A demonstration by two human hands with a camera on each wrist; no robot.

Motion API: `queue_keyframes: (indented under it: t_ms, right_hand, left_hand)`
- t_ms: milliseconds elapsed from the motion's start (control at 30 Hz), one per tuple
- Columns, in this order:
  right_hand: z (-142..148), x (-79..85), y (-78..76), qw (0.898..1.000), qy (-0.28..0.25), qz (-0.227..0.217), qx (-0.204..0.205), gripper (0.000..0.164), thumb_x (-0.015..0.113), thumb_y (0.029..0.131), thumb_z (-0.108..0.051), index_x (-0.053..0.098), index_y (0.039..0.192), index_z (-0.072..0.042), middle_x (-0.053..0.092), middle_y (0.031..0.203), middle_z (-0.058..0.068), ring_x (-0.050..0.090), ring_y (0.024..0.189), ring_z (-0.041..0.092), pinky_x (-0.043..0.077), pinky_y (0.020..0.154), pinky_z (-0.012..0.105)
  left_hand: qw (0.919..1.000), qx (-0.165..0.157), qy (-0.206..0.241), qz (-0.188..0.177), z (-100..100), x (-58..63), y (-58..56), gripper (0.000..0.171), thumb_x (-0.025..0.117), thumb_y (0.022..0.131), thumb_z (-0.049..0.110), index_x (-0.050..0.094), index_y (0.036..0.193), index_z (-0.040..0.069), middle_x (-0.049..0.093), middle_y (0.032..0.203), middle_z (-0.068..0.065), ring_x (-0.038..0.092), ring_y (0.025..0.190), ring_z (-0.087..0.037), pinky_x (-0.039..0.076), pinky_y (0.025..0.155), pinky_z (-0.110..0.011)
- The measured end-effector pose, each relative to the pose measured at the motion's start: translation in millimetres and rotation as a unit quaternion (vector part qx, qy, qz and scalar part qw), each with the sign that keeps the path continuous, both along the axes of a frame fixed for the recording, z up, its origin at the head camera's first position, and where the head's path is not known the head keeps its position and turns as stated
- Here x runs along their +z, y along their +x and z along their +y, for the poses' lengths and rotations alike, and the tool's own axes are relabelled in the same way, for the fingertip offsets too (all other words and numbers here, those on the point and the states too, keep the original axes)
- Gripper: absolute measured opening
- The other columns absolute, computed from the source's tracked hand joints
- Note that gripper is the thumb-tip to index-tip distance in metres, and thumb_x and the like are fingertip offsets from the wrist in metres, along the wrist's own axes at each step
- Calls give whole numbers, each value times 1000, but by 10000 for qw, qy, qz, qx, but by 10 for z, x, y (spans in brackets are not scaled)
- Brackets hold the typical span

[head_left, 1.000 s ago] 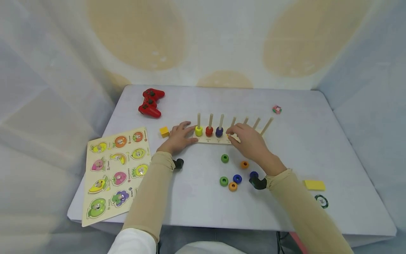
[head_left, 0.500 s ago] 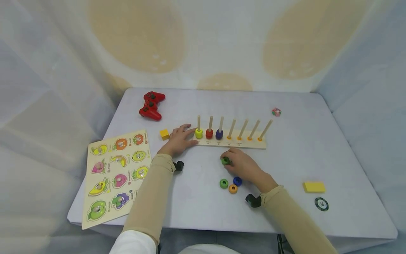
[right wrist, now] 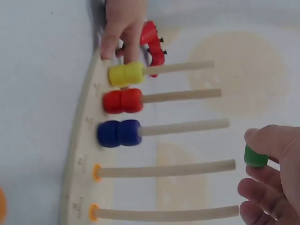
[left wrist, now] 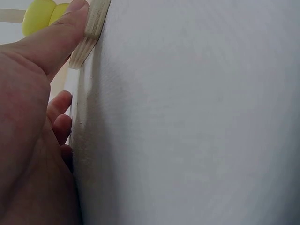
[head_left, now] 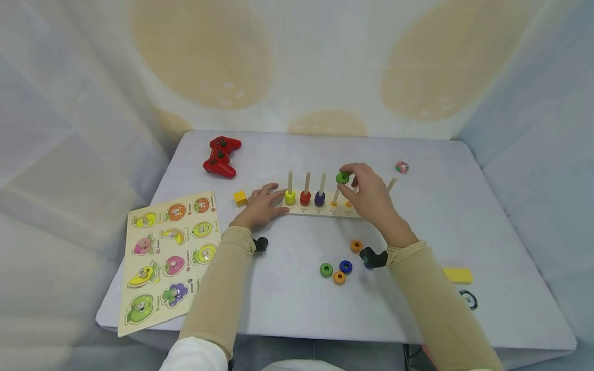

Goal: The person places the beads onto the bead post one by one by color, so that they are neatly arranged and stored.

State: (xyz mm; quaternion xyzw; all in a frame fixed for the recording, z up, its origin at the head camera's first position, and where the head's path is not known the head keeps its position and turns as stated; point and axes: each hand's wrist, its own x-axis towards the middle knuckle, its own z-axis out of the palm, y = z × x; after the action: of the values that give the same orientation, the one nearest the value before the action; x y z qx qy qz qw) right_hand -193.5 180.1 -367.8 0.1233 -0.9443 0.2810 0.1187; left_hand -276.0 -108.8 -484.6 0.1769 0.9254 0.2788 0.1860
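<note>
So the right hand has a green bead pinched between thumb and fingers, right by the tip of the rack's fourth peg from the left, not threaded on it. Bead's a squat, smooth round thing with a hole through it. The left hand has its fingers apart and fairly straight, thumb on the left end of the rack.

Rack's a long flat strip of pale wood, layers showing on the cut end, with plain round pegs standing up from it. From the left, the first three carry pairs of glossy beads: yellow beads, red beads, blue beads. The next two just have thin orange collars at the base.

On the near side there's a loose orange bead, then a second green bead, a blue bead and another orange one bunched nearer still.

The table is white with a fine fabric weave. Far left is a red controller, near left a flat wooden fruit puzzle, near right a smooth yellow block. The walls are pale draped cloth, and the far wall has big tan blotches.
</note>
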Motion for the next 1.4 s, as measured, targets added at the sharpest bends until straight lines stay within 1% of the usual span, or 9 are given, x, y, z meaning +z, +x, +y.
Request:
queue_keyframes:
  t_ms: [300,733,833,900,1033,1100,1167,1267,1400]
  right_hand:
    - [-4,65,-129,9975,335,-493,-367,39,69,97,-14,60,134,-5,64,122,15,57,89,26,47,73,37]
    - [-19,95,-93,9982,333,-427,-259,41,68,97,-14,61,136,-7,64,128,15,58,89,24,47,71,35]
    - [-51,107,17,9973,394,-617,43,37,67,98,-15,62,134,-8,66,122,12,57,87,22,46,69,33]
    - [-89,84,138,9930,515,-940,489,34,68,98,-18,64,131,-9,68,117,9,58,86,21,47,70,32]
    - [-162,-136,405,9636,893,-2068,1442,35,71,97,-28,66,128,-12,70,111,4,59,88,16,52,77,32]
    - [-187,-303,508,9476,1007,-2583,1589,38,74,94,-32,66,127,-15,69,112,1,58,90,14,52,81,32]
    - [-200,-458,597,9389,1010,-2911,1534,40,76,92,-34,66,126,-17,67,111,-2,57,90,12,51,81,32]
    - [-214,-628,724,9388,963,-2979,1437,40,80,88,-35,66,123,-19,65,108,-6,55,88,10,49,79,30]
    - [-229,-756,898,9500,1200,-2437,1537,39,83,85,-35,66,117,-20,65,104,-8,55,88,8,51,79,30]
  left_hand:
    - [9999,31,-103,-35,11,-55,-21,68,63,97,54,37,158,38,14,171,2,17,151,-38,18,123,-61]
    - [9999,65,-148,-32,7,8,-8,68,64,97,53,38,158,37,14,170,1,18,150,-38,18,123,-60]
    - [9998,68,-158,-56,12,10,-4,68,64,97,53,37,158,38,14,171,1,18,151,-38,18,123,-60]
    - [9998,48,-167,-63,19,10,-4,68,63,97,53,37,158,38,14,171,1,18,151,-38,18,123,-60]
    - [9998,-23,-174,-19,24,14,-3,68,63,97,54,36,158,38,13,171,2,17,151,-37,18,124,-59]
    - [9999,-33,-137,19,27,28,-5,67,62,97,53,37,158,38,13,171,3,17,151,-37,18,124,-58]
    - [9999,-44,-86,45,32,43,-6,67,62,97,53,38,158,37,14,171,3,17,151,-37,18,124,-57]
    - [10000,-32,-68,28,32,48,-4,67,62,97,54,38,158,37,14,171,3,16,151,-36,18,124,-58]
    - [9999,-8,-101,-38,21,32,3,68,62,97,54,37,158,37,13,171,4,16,152,-36,18,124,-57]
